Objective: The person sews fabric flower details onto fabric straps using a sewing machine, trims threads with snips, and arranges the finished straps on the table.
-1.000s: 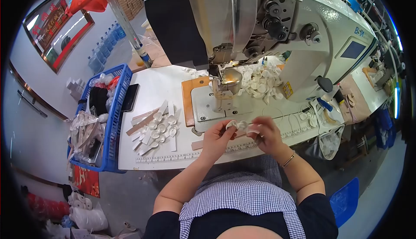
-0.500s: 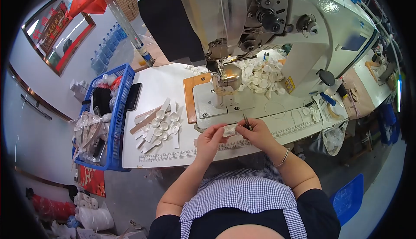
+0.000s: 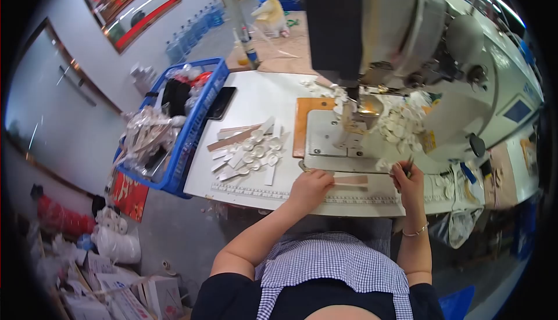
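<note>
My left hand (image 3: 312, 191) rests at the table's front, its fingers closed around the left end of a tan strip (image 3: 350, 181). Farther right, my right hand (image 3: 408, 183) is closed on small dark snips (image 3: 409, 168), with a white piece (image 3: 386, 164) at its fingertips. Behind my hands stands the sewing machine (image 3: 333, 134) with its metal plate. White round pieces and strips (image 3: 253, 153) lie in a loose pile left of the plate. A heap of white pieces (image 3: 401, 123) sits behind and right of the needle area.
A blue basket (image 3: 197, 122) full of bagged items stands at the table's left edge, beside a black phone (image 3: 221, 103). A measuring tape (image 3: 250, 192) runs along the front edge. To the right are a blue-handled tool (image 3: 468, 173) and a plastic bag (image 3: 459, 227).
The view has turned left. My hands, together around a white piece before, are now apart, the left one on the tan strip and the right one off to the right with the snips.
</note>
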Action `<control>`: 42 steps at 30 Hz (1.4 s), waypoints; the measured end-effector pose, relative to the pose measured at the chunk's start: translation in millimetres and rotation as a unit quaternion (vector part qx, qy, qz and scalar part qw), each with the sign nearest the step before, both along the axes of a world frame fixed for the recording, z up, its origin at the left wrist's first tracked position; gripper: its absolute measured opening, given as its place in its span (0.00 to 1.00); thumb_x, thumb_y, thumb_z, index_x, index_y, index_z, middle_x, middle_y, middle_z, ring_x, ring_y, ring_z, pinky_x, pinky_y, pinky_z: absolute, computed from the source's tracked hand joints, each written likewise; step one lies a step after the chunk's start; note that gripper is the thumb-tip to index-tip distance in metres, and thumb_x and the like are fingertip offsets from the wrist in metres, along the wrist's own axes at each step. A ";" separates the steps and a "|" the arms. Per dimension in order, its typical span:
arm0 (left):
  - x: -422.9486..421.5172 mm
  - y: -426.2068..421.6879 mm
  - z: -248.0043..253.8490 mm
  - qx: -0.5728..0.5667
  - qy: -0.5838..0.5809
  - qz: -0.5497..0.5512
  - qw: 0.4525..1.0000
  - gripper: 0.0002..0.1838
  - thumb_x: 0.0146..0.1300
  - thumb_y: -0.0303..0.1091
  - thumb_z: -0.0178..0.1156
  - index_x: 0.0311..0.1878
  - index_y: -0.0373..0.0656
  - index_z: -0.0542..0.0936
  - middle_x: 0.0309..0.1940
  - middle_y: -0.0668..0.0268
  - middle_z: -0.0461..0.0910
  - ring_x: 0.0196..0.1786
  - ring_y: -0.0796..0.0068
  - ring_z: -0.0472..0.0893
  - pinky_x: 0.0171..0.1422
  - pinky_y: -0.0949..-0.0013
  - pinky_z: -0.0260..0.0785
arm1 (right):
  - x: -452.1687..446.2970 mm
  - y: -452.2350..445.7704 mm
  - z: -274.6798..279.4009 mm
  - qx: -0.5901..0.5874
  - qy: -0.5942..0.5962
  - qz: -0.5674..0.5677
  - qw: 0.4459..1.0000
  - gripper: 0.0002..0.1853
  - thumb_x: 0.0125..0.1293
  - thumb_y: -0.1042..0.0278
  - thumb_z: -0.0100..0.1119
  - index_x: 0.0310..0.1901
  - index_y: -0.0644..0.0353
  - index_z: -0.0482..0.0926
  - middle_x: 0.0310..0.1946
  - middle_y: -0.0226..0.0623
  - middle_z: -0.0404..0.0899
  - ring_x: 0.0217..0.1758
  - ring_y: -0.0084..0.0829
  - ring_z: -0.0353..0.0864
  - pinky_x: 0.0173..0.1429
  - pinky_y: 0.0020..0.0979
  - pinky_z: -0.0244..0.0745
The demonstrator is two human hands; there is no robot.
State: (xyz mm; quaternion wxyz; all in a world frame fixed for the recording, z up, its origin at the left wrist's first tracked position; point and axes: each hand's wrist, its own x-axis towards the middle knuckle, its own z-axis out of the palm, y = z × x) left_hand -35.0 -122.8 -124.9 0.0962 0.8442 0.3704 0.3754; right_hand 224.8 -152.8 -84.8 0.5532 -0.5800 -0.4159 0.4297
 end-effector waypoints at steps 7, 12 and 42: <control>-13.2 -7.7 30.6 -0.236 -0.108 0.082 0.962 0.10 0.63 0.33 0.52 0.44 0.39 0.71 0.29 0.58 0.75 0.34 0.58 0.76 0.41 0.64 0.67 | 18.8 -7.8 10.9 0.077 0.125 0.098 0.984 0.07 0.60 0.68 0.60 0.33 0.61 0.74 0.19 0.25 0.71 0.18 0.13 0.65 0.21 0.14 0.56; -25.1 -7.6 28.9 -0.257 -0.166 -0.009 0.952 0.15 0.65 0.35 0.49 0.52 0.38 0.72 0.33 0.57 0.71 0.41 0.60 0.71 0.49 0.63 0.63 | -0.6 -16.0 34.4 0.090 0.020 0.134 0.987 0.05 0.58 0.72 0.61 0.33 0.62 0.75 0.21 0.25 0.73 0.22 0.14 0.68 0.26 0.15 0.61; -47.4 1.5 80.4 -0.641 -0.138 -0.124 0.745 0.19 0.57 0.24 0.46 0.53 0.32 0.73 0.37 0.66 0.77 0.36 0.82 0.74 0.44 0.77 0.68 | -89.8 12.4 20.2 0.182 -0.267 0.349 0.879 0.07 0.50 0.73 0.66 0.30 0.59 0.76 0.45 0.30 0.75 0.48 0.31 0.70 0.51 0.30 0.67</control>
